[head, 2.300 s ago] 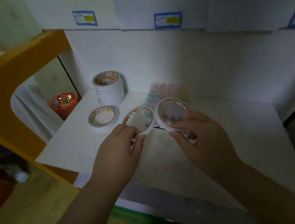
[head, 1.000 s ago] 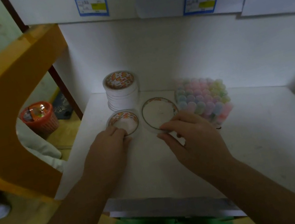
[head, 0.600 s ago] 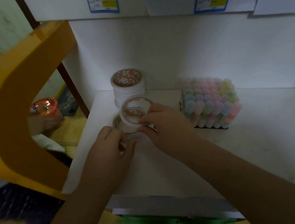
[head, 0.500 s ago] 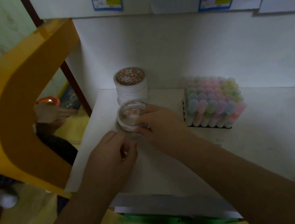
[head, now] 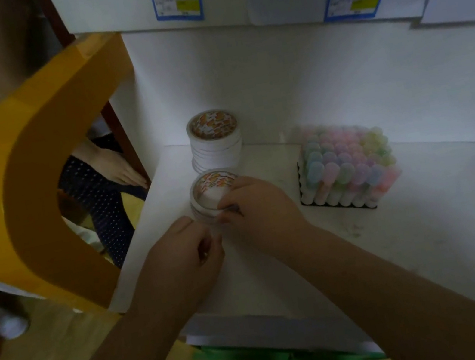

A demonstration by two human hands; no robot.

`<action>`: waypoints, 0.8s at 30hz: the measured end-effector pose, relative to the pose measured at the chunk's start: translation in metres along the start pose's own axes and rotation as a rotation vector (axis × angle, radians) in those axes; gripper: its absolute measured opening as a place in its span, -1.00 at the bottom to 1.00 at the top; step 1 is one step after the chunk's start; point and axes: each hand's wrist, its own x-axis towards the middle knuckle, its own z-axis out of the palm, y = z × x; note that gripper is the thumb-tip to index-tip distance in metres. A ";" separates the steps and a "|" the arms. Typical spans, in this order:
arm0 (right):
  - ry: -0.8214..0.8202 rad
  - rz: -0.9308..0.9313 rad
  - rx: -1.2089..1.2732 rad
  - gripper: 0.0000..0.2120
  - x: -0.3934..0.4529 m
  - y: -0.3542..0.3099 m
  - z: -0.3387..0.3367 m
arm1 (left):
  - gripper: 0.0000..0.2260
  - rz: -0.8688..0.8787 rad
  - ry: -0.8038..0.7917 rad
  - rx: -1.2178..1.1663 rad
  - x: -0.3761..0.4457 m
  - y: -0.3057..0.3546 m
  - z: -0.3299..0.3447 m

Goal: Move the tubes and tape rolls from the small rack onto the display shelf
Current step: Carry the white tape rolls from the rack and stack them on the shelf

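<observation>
On the white display shelf [head: 415, 243], a tall stack of white tape rolls [head: 214, 139] with orange-patterned cores stands at the back left. Just in front of it is a short stack of tape rolls [head: 211, 194]. My right hand [head: 257, 208] reaches across, and its fingertips pinch the near rim of the short stack's top roll. My left hand [head: 185, 252] is just in front of that stack with its fingers curled; I cannot tell whether it touches anything. A block of pastel tubes [head: 345, 167] stands upright to the right. The small rack is out of view.
A curved yellow side panel [head: 24, 185] bounds the shelf on the left. Through its opening I see another person's hand [head: 120, 168] and dotted clothing. Blue price labels [head: 177, 4] sit on the upper shelf's edge. Green tape [head: 292, 354] runs below the front edge.
My right hand carried its tape roll leftwards and set it on the roll in front of the tall stack. My left hand let go of its roll and drew back slightly.
</observation>
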 end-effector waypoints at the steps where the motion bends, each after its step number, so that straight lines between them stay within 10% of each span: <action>1: -0.005 0.004 0.011 -0.81 0.001 0.000 -0.001 | -0.71 0.005 -0.005 0.006 0.000 0.000 0.001; 24: -0.094 -0.039 -0.156 -0.76 -0.002 -0.009 -0.008 | -0.75 -0.024 -0.028 -0.030 0.008 0.013 -0.010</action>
